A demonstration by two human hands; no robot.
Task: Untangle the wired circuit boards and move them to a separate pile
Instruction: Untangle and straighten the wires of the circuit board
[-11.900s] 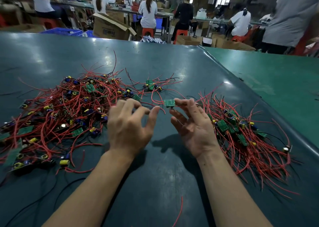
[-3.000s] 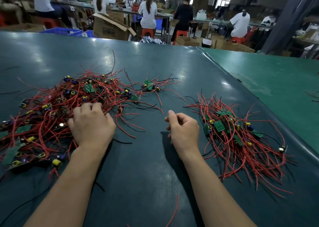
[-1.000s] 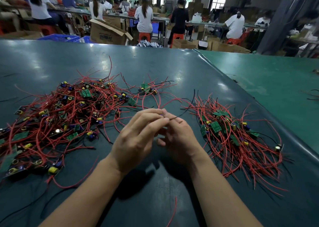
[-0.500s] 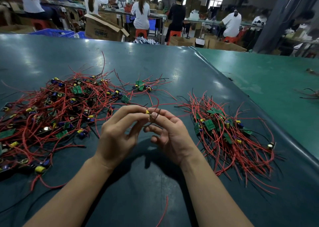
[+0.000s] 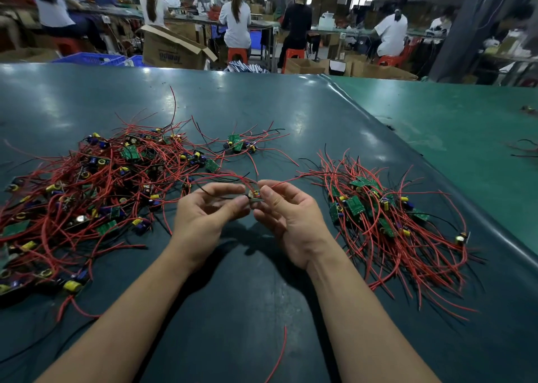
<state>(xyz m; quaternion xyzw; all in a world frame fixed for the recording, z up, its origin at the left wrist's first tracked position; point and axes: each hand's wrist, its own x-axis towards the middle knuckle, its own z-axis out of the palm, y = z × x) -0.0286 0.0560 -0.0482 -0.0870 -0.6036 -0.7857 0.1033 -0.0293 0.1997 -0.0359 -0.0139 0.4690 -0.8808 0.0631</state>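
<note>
Holding circuit board (image 5: pixel 254 198) now, hands (image 5: pixel 203 216) parted

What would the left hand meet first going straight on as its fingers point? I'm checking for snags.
The small circuit board pinched between both hands, then the right hand; nearly touching already, though depth is unclear.

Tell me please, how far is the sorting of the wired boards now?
Done: a smaller sorted pile of boards with red wires lies at the right. In hand: the left hand and the right hand pinch one small board between the piles; its red wires trail toward both sides. Left: the big tangled pile at the left, clearly the larger, plus a small cluster behind it. Well under half looks done.
</note>
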